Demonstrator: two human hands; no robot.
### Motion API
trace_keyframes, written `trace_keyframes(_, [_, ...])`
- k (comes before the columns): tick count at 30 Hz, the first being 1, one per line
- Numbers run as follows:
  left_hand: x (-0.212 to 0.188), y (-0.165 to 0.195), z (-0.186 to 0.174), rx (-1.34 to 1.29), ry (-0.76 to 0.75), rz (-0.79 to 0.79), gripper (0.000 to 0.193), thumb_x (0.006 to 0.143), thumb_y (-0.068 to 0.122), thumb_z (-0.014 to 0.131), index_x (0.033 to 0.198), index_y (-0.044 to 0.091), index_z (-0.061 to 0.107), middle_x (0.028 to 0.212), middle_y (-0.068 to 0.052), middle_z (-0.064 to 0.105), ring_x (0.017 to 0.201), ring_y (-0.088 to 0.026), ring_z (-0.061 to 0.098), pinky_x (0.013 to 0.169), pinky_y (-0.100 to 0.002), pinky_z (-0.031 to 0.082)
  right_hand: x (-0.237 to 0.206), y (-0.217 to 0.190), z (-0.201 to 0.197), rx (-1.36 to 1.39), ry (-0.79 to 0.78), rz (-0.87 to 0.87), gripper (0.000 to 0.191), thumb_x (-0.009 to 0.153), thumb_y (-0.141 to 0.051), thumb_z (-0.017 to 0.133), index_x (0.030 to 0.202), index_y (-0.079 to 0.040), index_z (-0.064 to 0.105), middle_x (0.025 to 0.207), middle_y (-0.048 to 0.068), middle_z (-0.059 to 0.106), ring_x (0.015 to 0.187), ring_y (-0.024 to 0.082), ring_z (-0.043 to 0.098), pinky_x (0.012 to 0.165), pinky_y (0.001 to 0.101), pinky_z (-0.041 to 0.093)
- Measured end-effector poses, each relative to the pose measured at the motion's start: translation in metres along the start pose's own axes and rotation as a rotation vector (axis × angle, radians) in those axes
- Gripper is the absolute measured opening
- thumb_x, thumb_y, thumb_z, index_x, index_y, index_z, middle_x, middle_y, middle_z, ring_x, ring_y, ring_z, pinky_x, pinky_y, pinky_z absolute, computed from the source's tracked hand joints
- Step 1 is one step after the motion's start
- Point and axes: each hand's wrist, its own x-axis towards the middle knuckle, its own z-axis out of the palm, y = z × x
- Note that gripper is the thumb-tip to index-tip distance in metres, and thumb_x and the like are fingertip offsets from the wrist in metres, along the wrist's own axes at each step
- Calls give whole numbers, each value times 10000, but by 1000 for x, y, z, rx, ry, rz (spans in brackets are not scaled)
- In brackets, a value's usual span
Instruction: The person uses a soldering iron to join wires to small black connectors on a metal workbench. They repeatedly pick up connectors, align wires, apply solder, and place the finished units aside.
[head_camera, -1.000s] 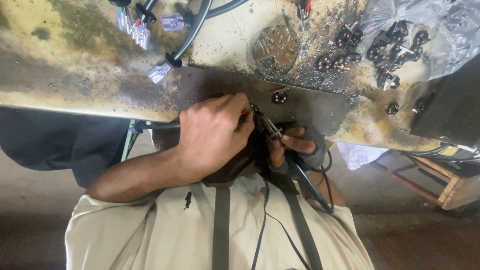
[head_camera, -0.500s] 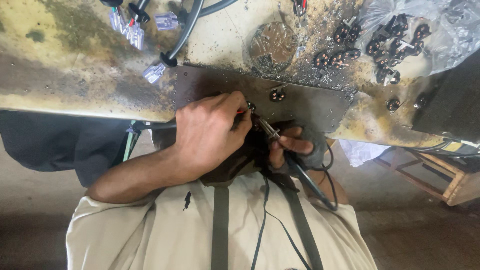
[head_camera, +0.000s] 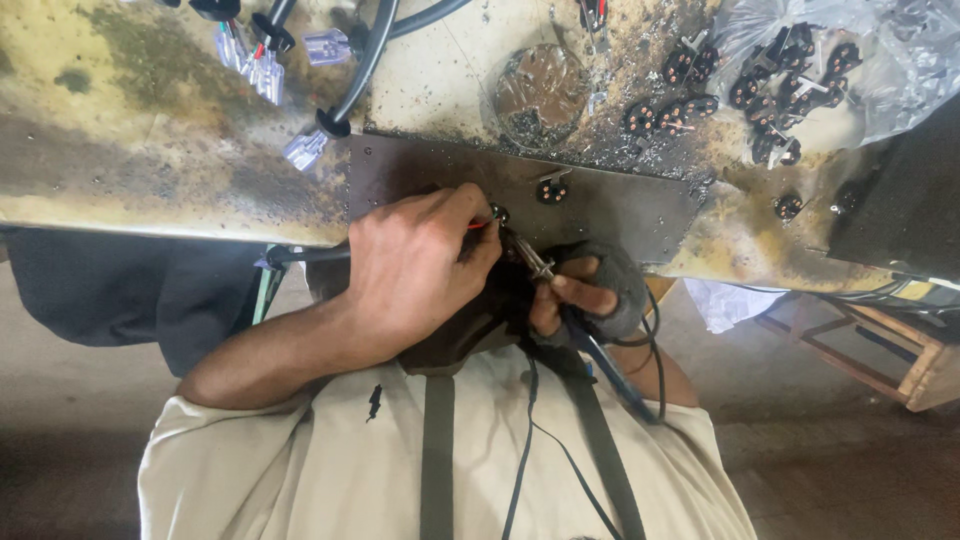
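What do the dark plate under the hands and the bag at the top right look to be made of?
The dark plate looks like dull sheet metal: flat, thin-edged, small holes at its corners, though a coated board is possible. The bag looks like thin clear plastic: crinkled, glossy, with black parts showing through.

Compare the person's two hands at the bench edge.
The left hand is bare; the right hand wears a dark fingerless glove. The left hand pinches a thin red wire against a small dark connector; the right hand grips a soldering iron, tip toward that connector. Both work close together over the dark metal plate.
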Motion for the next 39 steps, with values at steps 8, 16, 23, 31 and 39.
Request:
trace_keyframes(8, [0,1,1,16,-16,-34,140,853,184,768,890,89,672,809,-83,728,700,-311,712,573,-449,522,-2,4,2,255,121,259,304,977,-33,739,1153,-74,495,915,37,634,816,89,632,694,231,506])
trace_keyframes(16, [0,0,5,-3,19,-25,161,856,193,777,915,85,674,823,-100,731,705,-326,708,577,-452,521,35,40,0,-89,37,272,333,974,2,808,1082,-67,501,979,86,642,942,192,690,795,273,535])
trace_keyframes(23, [0,-1,9,-50,30,-7,152,881,184,755,921,79,653,843,-93,727,735,-315,717,596,-447,528,19,6,7,12,152,348,383,947,20,828,1114,-82,498,982,97,669,928,193,683,796,282,531])
trace_keyframes(31, [0,-1,9,-38,37,-2,157,874,186,756,899,77,645,820,-94,721,720,-323,710,583,-450,521,40,-5,22,10,147,323,551,919,72,823,1160,-86,353,986,50,571,889,145,566,819,288,469])
trace_keyframes(39, [1,-3,9,-44,36,0,152,862,185,754,904,79,654,831,-88,731,713,-309,717,576,-438,525,49,-11,23,-72,119,327,540,917,22,857,1141,-78,376,943,34,551,851,142,563,795,273,467])
